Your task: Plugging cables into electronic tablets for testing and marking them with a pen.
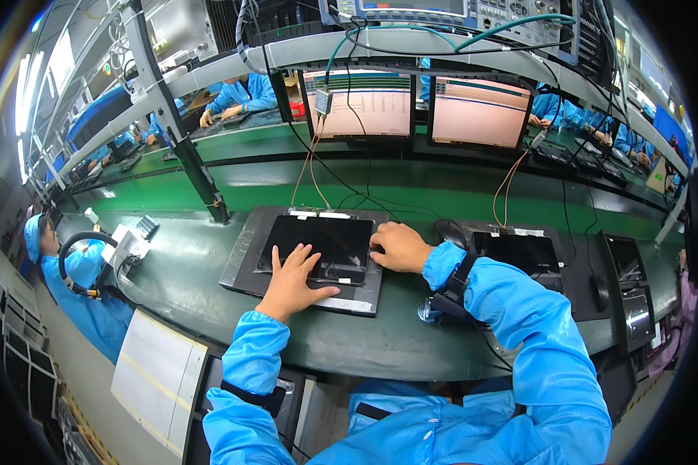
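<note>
In front of me a black tablet [323, 244] lies screen up on a dark padded board [244, 271] with a taped edge. My left hand [291, 280] rests on the tablet's lower left part, its fingers spread and the thumb stretched out to the right. At the tablet's right edge is my right hand [401, 246], its fingers curled in against that side; whether they grip anything is hidden. Two thin wires run down to white connectors [318, 214] along the tablet's far edge. Black straps circle both of my wrists.
A second black tablet [518, 252] lies on another board to the right, near a black mouse [450, 231]. Two monitors [479, 112] stand behind, under a grey metal rail [411, 40]. A white device with a black hose [128, 246] stands at left. Co-workers in blue sit around.
</note>
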Available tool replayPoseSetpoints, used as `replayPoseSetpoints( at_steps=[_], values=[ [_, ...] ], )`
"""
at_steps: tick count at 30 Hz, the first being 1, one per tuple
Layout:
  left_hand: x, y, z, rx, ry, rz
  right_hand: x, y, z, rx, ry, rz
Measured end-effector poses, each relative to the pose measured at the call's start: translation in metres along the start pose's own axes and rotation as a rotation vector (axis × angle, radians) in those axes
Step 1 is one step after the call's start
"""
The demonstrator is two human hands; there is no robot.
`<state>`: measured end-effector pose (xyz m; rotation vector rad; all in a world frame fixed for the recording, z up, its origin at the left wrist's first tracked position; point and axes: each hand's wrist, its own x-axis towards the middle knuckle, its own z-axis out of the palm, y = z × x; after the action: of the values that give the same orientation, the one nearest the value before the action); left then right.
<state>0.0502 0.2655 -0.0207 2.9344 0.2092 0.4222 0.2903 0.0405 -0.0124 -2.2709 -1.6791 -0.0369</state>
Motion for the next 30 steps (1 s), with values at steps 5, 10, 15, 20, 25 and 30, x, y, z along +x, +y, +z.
replayPoseSetpoints(
  at_steps=[5,10,15,20,25,30],
  values=[
    [0.007,-0.002,0.001,-0.108,0.134,0.074,0.004,-0.019,-0.026,0.122,0.025,0.062],
    [0.006,-0.001,-0.014,0.098,0.583,0.29,-0.021,-0.02,-0.077,0.239,0.284,-0.054],
    [-0.129,0.03,-0.079,-0.325,0.746,-0.279,-0.059,0.053,-0.094,0.19,0.51,0.184],
    [-0.327,0.044,-0.12,-1.393,1.099,-0.702,-0.1,0.096,-0.044,-0.05,0.367,0.183],
    [-0.493,0.054,-0.074,-1.539,1.084,-1.357,-0.097,0.109,-0.033,-0.125,0.344,0.096],
    [-0.583,0.05,-0.031,-1.615,1.109,-1.48,-0.09,0.1,-0.046,-0.149,0.338,0.108]
  ],
)
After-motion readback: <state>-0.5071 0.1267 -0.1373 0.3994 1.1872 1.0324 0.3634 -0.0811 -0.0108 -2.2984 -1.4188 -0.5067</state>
